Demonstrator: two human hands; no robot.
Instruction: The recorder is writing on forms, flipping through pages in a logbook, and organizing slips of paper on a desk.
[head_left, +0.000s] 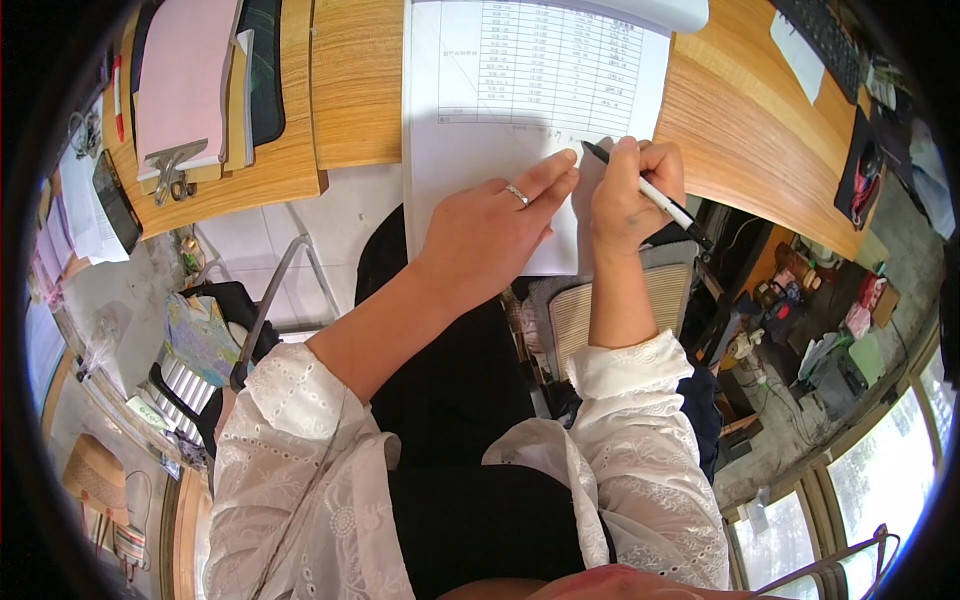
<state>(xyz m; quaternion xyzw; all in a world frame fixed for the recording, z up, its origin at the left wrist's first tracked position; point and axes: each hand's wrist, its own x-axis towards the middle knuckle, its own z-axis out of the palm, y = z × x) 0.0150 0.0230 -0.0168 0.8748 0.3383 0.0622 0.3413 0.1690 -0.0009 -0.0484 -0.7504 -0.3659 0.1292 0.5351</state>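
A stack of white sheets [455, 155] lies over the front edge of the wooden desk [360, 90], with a printed table on the top sheet and the upper page curled back. My left hand [490, 220], a ring on one finger, rests on the lower part of the sheet with its fingers stretched out. Just right of it, my right hand [632, 195] grips a white pen with black ends [672, 206]. The pen's tip touches or hovers close to the paper below the table, beside faint handwriting. My palm hides part of the sheet.
Pink papers [188, 75] under a metal binder clip [175, 165] lie at the left, near a red pen [118, 100] and a dark phone [115, 200]. A keyboard [822, 38] and mouse [870, 160] sit at the right. A metal-framed chair [270, 305] stands lower left.
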